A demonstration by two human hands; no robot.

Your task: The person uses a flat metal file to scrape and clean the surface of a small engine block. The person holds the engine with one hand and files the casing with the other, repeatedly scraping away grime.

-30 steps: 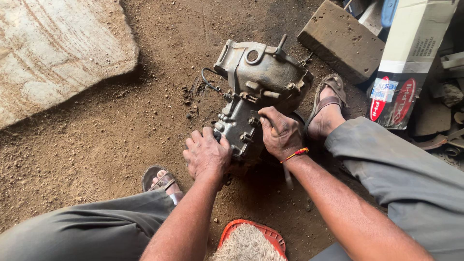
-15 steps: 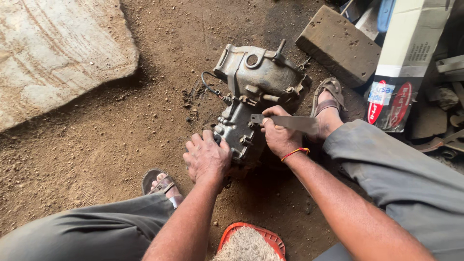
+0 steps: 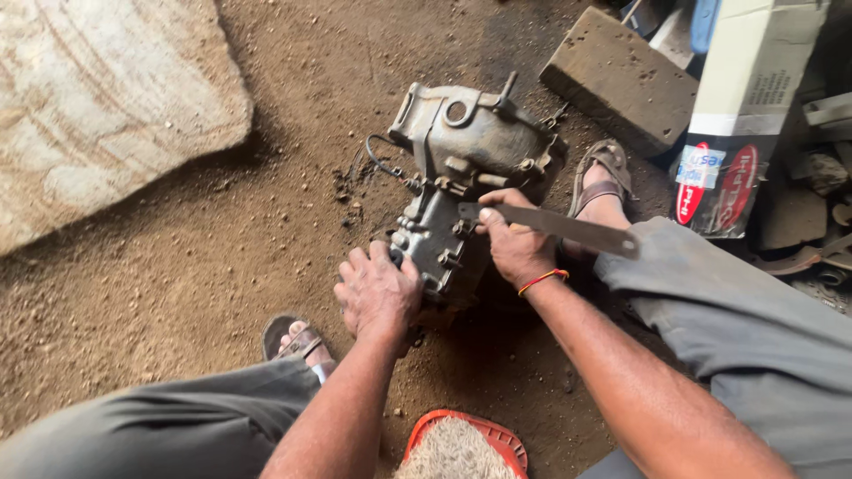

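A grimy grey metal engine housing (image 3: 470,168) lies on the dirt floor between my feet, with a thin black wire at its left side. My left hand (image 3: 377,293) presses flat on the near end of the housing, fingers spread. My right hand (image 3: 513,244) grips a flat grey metal blade (image 3: 568,228), like a hacksaw blade; its tip rests against the housing's side and its other end points right over my knee. A red and yellow thread band circles my right wrist.
A large pale stone slab (image 3: 98,106) lies at the left. A grey concrete block (image 3: 621,80) and a white carton with red labels (image 3: 745,115) stand at the right, beside metal scrap (image 3: 816,248). An orange-rimmed stool (image 3: 461,448) sits by my legs. Both my feet wear sandals.
My right hand has drawn the flat blade out to the right along the housing, so more of it shows. My left hand stays on the housing's near end.
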